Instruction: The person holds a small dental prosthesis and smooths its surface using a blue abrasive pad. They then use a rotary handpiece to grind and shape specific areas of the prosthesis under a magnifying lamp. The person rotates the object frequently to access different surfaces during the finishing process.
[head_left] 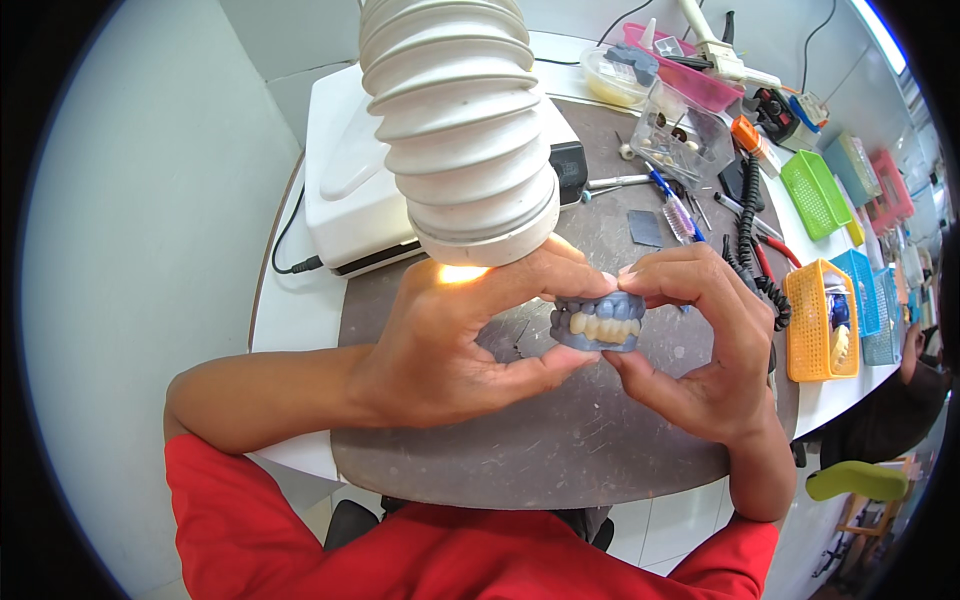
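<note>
A blue-grey dental model [598,321] is held up between my two hands over the grey work mat. It has upper and lower rows of teeth set together, and several front teeth are cream-white. My left hand [470,335] grips its left side, with the fingers on top and the thumb underneath. On the other side my right hand [705,335] pinches it the same way, fingertips above and thumb below. The ribbed white hose [460,130] ends just above my left hand, where a bright light falls on the skin.
A white box-shaped machine [350,170] stands behind my left hand. Farther right lie a purple-bristled brush [678,218], a clear box [685,135] of small parts and red-handled pliers [778,250]. A yellow basket [820,320] stands at the right edge beside blue and green baskets.
</note>
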